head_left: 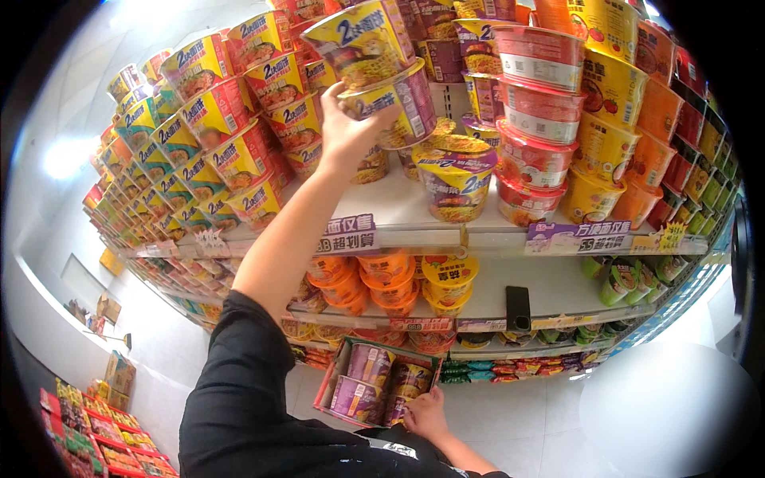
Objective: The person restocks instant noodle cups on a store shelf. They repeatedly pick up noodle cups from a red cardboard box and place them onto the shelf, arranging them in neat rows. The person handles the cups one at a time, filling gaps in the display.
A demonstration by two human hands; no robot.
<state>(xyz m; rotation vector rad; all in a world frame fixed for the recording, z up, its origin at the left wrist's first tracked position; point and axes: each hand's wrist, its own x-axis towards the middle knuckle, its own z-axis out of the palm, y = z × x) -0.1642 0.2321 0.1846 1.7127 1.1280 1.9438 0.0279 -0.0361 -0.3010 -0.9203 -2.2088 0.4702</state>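
My left hand [344, 127] is raised to the top shelf [398, 215] and grips a purple and yellow instant noodle bowl [402, 102] lying on its side. A second such bowl [358, 38] rests just above it. More purple-lidded bowls [456, 179] stand on the shelf to the right of the hand. Down near the floor, my right hand [426, 414] rests on the edge of an open cardboard tray [328, 384] that holds several purple noodle bowls [368, 365], fingers touching one of them.
Red bowls [535, 103] and yellow and orange bowls [610, 119] are stacked to the right, red and green ones [215, 127] to the left. Orange bowls [374, 283] fill the second shelf, where a black phone [518, 309] lies. A low snack display [88, 430] stands at bottom left.
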